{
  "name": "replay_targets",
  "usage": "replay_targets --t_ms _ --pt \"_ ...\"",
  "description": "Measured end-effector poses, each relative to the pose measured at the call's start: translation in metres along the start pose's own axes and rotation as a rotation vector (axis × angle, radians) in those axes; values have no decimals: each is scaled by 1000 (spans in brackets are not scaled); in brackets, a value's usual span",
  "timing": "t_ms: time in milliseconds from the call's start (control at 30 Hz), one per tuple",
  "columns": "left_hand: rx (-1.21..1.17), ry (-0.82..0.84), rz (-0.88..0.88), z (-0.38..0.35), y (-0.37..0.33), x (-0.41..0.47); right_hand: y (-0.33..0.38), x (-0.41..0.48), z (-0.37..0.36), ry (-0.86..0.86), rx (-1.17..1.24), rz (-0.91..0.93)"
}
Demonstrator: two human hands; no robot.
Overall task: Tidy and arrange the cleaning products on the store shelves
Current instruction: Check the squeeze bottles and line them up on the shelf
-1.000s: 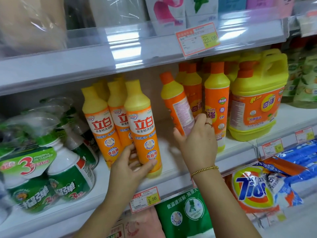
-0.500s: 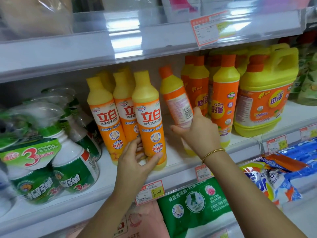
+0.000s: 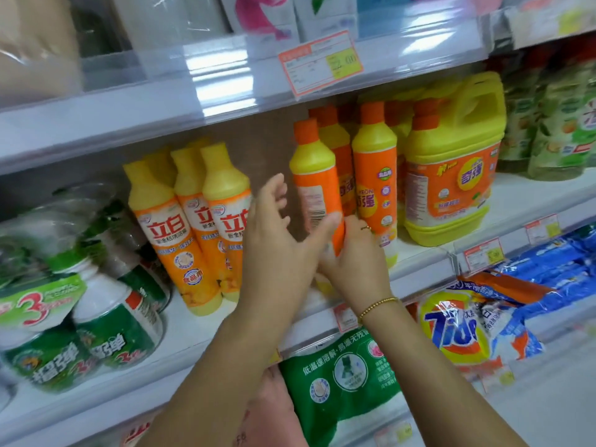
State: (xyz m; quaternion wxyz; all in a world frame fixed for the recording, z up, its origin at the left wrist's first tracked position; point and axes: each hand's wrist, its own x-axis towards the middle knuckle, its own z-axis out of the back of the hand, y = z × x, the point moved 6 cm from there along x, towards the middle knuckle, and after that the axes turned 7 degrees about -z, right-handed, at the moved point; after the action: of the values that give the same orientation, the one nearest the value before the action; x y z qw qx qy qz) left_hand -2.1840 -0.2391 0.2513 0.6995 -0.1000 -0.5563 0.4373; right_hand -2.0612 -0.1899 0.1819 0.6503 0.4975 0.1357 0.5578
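Note:
An orange-capped detergent bottle (image 3: 314, 175) with a yellow shoulder and orange label stands nearly upright at the middle of the shelf (image 3: 180, 321), its barcode side turned toward me. My right hand (image 3: 351, 262) grips its lower part from the right. My left hand (image 3: 277, 240) is spread beside it on the left, the thumb laid across the bottle's front and the fingers straight. Three yellow-capped bottles (image 3: 161, 221) stand in a group to the left. More orange-capped bottles (image 3: 375, 175) line up just right of the held one.
A big yellow jug (image 3: 451, 175) stands right of the bottle row. Wrapped green spray bottles (image 3: 113, 321) fill the shelf's left end. Below hang a green refill bag (image 3: 342, 375) and a Tide bag (image 3: 451, 327). The upper shelf rail (image 3: 225, 82) with a price tag (image 3: 319, 62) is close overhead.
My left hand let go of the front yellow-capped bottle and moved right to the orange-capped bottle. The orange-capped bottle went from leaning left to nearly upright, closer to its row.

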Motion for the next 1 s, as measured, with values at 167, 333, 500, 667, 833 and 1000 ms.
replay_targets --t_ms 167,333,500,667,833,1000 --pt "217 -17 72 -19 4 47 -8 -16 -11 -40 51 69" --pt "-100 66 162 -18 23 52 -29 -15 -14 219 194 171" --pt "-45 -11 249 -34 45 22 -24 -8 -13 206 157 154" --pt "70 -48 336 -57 69 -15 -19 -5 -12 64 180 105" --pt "104 -113 360 -61 87 -10 -14 -11 10 -38 189 207" --pt "187 -174 428 -77 102 13 -52 2 50 -312 139 53"
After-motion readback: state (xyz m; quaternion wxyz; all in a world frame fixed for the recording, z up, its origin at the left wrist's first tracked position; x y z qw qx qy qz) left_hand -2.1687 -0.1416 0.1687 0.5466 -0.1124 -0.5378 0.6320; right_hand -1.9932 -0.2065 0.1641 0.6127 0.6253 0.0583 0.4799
